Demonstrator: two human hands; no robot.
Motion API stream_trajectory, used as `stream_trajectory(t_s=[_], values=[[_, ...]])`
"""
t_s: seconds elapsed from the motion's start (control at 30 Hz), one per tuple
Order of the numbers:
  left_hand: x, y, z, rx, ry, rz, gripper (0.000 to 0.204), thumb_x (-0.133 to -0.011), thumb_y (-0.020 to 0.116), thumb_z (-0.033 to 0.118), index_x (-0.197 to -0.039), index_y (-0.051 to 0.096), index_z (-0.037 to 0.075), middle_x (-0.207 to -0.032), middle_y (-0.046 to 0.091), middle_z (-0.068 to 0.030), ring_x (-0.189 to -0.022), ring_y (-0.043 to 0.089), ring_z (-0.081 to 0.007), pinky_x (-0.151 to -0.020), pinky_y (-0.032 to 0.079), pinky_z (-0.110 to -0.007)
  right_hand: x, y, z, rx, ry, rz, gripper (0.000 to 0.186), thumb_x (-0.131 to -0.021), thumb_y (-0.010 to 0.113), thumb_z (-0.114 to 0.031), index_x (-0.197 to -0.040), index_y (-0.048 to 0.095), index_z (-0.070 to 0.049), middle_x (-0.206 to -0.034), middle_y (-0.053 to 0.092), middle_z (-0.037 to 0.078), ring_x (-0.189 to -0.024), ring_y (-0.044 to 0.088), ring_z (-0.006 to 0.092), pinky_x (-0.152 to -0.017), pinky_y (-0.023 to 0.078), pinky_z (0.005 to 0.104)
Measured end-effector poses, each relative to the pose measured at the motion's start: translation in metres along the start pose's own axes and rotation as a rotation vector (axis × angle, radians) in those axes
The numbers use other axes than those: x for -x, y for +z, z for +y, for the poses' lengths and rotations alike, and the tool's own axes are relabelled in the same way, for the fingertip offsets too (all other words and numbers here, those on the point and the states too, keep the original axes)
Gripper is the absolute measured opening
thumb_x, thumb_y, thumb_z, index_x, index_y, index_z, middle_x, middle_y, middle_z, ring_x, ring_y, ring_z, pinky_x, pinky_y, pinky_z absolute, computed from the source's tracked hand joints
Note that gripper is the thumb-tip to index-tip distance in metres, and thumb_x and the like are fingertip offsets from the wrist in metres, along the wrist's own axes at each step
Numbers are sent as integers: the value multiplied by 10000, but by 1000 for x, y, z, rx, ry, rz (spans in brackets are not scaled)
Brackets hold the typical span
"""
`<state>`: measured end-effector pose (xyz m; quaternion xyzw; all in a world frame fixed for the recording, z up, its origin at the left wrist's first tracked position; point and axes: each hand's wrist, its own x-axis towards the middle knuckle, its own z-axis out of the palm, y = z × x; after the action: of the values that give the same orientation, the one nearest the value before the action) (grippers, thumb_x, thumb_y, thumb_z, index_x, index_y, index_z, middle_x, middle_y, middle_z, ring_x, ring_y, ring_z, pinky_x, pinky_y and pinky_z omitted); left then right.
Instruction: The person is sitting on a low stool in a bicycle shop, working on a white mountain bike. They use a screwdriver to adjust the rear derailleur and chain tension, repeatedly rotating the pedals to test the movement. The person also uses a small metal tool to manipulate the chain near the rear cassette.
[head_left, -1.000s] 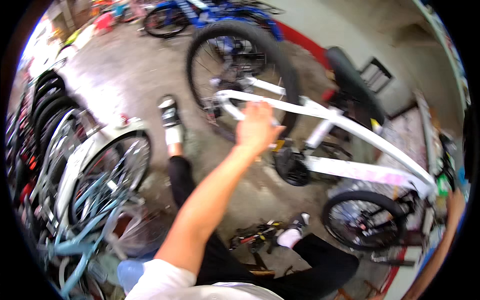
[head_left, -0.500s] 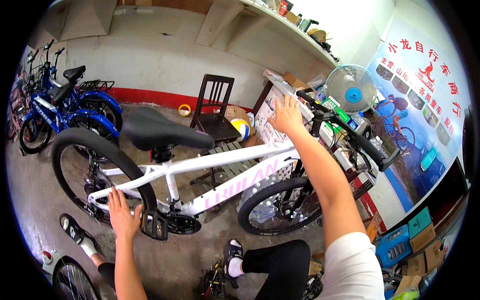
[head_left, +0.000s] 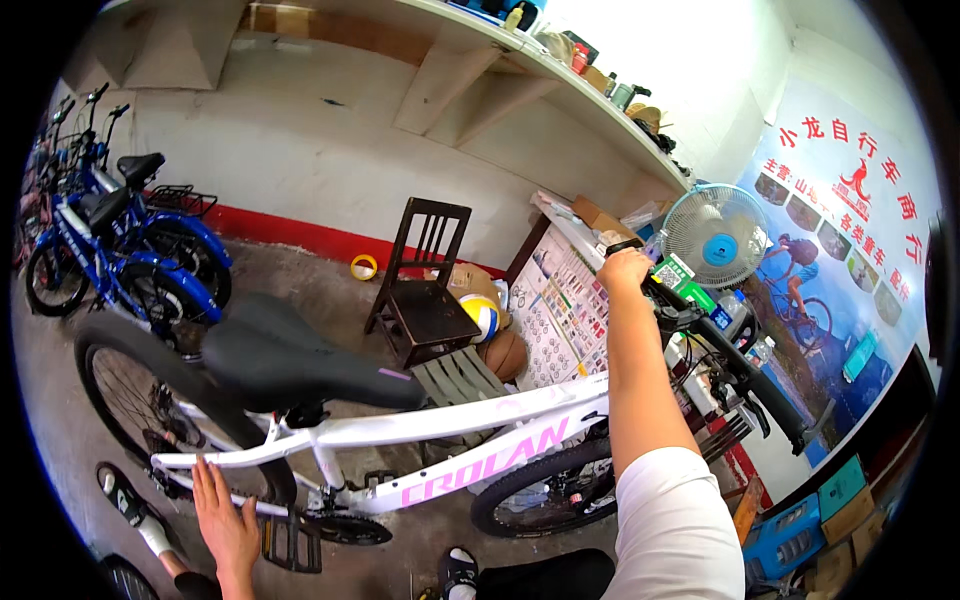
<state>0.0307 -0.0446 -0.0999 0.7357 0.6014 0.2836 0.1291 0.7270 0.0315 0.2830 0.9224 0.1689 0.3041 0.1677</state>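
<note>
The white bicycle (head_left: 485,474) stood before a dark chair (head_left: 430,308). The right hand (head_left: 627,269) was curled round the handlebar (head_left: 770,400); the left hand (head_left: 226,530), outspread, lay at the rear frame (head_left: 240,456), gripping nothing. Uneven pushing could have toppled the bicycle.

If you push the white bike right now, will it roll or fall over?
The white bike would probably roll: its front wheel and rear wheel are big and round. It might tip sideways without the right hand on the handlebar, since its wheels stand in line. The frame, with thick tubes, would likely feel stiff.
</note>
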Motion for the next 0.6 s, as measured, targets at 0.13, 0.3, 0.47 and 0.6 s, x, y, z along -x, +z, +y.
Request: stream_trajectory(t_s=[0.13,0.3,0.47,0.6], values=[[0,-14,4,-196,122,139,648,-957,714,285,-1488,508,-24,-1541,465,-281,-1407,461,-456,-1180,383,-488,-26,14,-24,-58,-63,-101,437,-966,645,-322,-1347,709,-116,-1456,639,111,-1331,613,366,-1138,381,669],[-4,-11,10,-106,62,3,759,-980,665,286,-1577,347,-60,-1637,333,-294,-1500,335,-474,-1238,301,-501,-41,-17,15,-135,152,-243,746,-863,818,-398,-1515,555,-149,-1524,580,102,-1389,567,306,-1119,380,716],[-1,-15,13,-119,44,-15,760,-960,669,239,-1581,343,-54,-1652,313,-286,-1505,332,-467,-1241,295,-497,-87,14,15,-192,43,-609,700,-896,720,-567,-1449,629,-148,-1554,556,30,-1422,536,228,-1182,415,477],[-1,-17,10,-98,30,-8,773,-935,694,210,-1576,350,-54,-1654,302,-291,-1502,336,-467,-1239,297,-494,-97,20,5,-243,-2,-692,754,-892,710,-592,-1485,590,-142,-1569,543,41,-1460,490,226,-1194,379,435]])
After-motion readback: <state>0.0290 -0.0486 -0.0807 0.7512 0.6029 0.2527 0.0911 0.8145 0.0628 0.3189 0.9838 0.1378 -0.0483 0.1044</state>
